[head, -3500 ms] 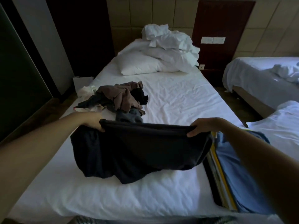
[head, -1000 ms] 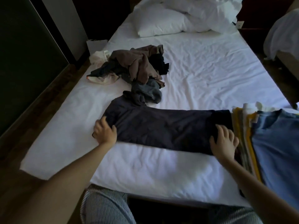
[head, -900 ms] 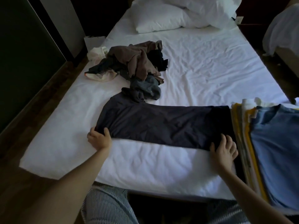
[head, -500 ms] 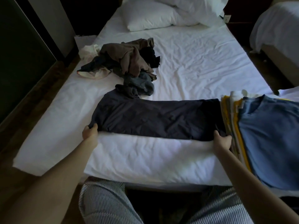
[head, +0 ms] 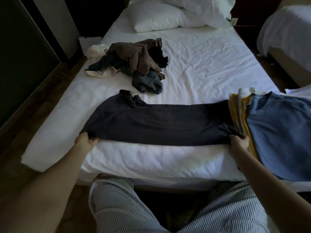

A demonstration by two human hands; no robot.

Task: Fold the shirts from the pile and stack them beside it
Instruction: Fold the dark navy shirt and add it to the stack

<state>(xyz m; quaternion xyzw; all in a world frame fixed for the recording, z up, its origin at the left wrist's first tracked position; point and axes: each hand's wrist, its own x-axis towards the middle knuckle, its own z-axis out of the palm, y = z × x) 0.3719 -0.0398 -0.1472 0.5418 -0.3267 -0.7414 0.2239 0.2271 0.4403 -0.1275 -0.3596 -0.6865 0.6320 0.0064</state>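
The dark shirt [head: 158,123] is lying as a long band across the bed [head: 210,64], near its front edge. The left hand [head: 85,141] is pinching the shirt's near corner at 8 o'clock, and the right hand [head: 239,142] is pinching the other at 4 o'clock, fingers [head: 241,138] curled into the cloth. Holding both ends is probably keeping the edge taut for a straight fold. The unfolded pile [head: 134,63] is sitting at 11 o'clock. The folded stack [head: 277,132] is waiting at 3 o'clock, touching the shirt's end, within easy reach for stacking.
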